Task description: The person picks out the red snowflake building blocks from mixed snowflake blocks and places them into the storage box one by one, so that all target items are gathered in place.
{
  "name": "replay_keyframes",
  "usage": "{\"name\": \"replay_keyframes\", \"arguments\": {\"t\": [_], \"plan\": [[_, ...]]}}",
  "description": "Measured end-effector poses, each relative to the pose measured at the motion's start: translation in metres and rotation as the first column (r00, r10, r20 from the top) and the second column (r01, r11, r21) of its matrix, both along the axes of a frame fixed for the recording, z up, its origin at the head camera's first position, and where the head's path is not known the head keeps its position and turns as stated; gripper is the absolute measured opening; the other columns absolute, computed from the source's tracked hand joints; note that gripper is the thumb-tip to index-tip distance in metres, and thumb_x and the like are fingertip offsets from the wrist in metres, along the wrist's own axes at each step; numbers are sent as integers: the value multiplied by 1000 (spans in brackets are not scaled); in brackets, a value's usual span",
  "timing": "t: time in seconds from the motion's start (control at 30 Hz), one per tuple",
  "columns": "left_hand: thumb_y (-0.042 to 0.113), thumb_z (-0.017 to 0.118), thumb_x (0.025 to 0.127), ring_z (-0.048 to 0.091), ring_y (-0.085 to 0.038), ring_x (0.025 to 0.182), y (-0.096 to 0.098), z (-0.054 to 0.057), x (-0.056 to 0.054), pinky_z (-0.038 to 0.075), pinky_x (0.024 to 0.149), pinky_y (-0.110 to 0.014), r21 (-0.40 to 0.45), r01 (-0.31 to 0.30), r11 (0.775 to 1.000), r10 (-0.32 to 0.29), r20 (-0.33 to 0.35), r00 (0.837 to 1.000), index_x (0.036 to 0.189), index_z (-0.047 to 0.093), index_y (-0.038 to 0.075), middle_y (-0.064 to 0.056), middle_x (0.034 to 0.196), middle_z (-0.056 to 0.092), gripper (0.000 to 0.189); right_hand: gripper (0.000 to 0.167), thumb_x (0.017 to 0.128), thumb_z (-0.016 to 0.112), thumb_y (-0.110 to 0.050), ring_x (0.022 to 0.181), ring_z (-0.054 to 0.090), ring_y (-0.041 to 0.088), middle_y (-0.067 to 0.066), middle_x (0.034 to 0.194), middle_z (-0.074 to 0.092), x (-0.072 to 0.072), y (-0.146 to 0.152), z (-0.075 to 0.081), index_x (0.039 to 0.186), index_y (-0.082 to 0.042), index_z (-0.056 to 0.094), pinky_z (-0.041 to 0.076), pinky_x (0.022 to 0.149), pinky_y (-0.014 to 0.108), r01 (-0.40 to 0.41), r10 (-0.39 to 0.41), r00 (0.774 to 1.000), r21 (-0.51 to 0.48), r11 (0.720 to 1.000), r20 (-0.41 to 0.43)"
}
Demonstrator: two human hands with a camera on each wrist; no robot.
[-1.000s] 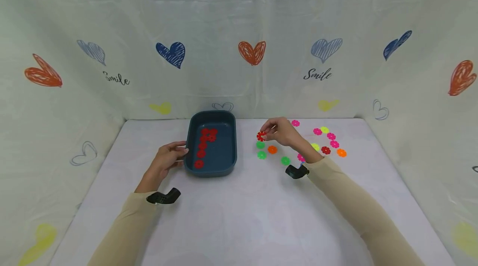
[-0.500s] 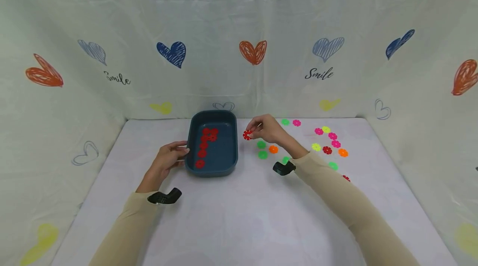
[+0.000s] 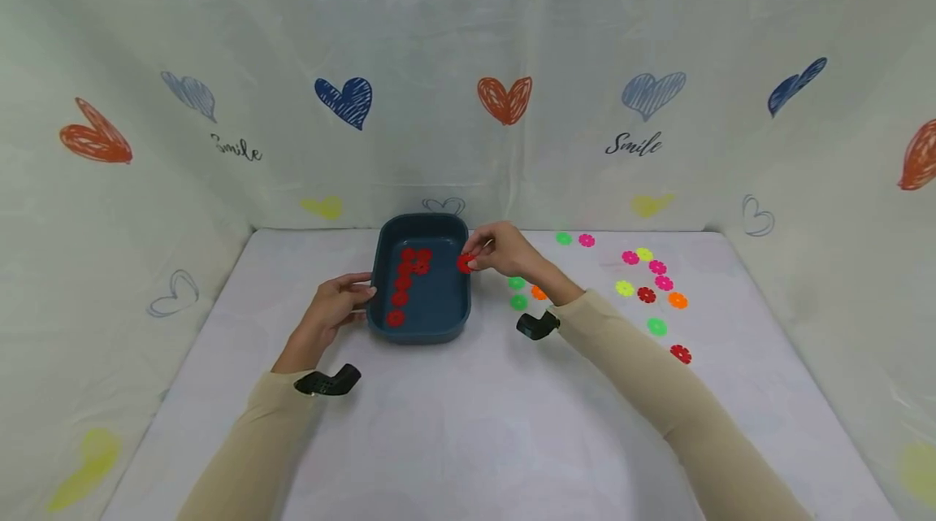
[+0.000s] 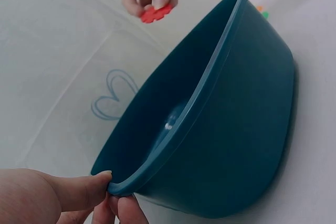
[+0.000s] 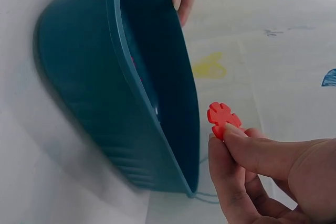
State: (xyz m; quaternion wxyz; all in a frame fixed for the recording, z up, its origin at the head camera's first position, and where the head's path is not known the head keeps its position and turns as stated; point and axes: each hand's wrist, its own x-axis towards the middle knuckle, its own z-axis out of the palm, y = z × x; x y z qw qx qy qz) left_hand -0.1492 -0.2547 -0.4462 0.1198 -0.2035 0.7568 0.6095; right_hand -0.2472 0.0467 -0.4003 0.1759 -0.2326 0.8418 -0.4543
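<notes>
A deep teal plastic tub (image 3: 419, 336) stands on the table with several red flower-shaped discs (image 3: 396, 318) lying inside, mostly along its left half. My left hand (image 3: 335, 306) pinches the tub's left rim, thumb on the inside and fingers beneath the lip, as the left wrist view shows. Between thumb and fingertips, my right hand (image 3: 504, 251) pinches one red flower-shaped disc (image 5: 222, 119). In the head view that disc overlaps the tub's right rim; both wrist views show it raised above the rim.
Loose flower discs lie right of the tub: green discs (image 3: 518, 302), an orange disc (image 3: 678, 301), pink discs (image 3: 657, 267), yellow discs (image 3: 625, 288) and dark red discs (image 3: 681, 354). A white printed curtain (image 3: 439, 155) closes off the table's back and sides.
My right hand has carried the red flower-shaped disc leftward from above the green discs to the tub's right rim. The left hand stays on the tub.
</notes>
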Motion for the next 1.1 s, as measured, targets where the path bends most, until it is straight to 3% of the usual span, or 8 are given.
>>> {"name": "replay_keyframes", "arguments": {"t": [0.4, 0.9, 1.1], "plan": [[9, 64, 105, 62, -9, 90, 0, 2, -2, 56, 73, -22, -4, -14, 1000, 14, 5, 1000, 153, 51, 0, -12, 123, 61, 50, 21, 89, 80, 7, 91, 73, 25, 15, 102, 72, -5, -26, -2, 109, 3, 76, 58, 84, 32, -51, 52, 999, 23, 998, -10], [9, 64, 105, 64, -9, 89, 0, 2, -1, 56, 72, -21, -1, -26, 1000, 26, 5, 1000, 153, 52, 0, -14, 126, 61, 50, 19, 88, 82, 5, 90, 71, 25, 14, 97, 75, -16, -68, -11, 106, 1, 79, 57, 80, 29, -83, 92, 994, 142, 986, -61], [10, 65, 105, 65, -9, 88, 0, 1, 0, 57, 75, -24, -4, -28, 1000, 28, 2, 1000, 152, 53, 1, -12, 122, 62, 49, 19, 87, 83, 5, 90, 71, 24, 13, 96, 77, -19, -81, -14, 104, 0, 80, 57, 79, 28, -72, 79, 996, 173, 982, -34]]}}
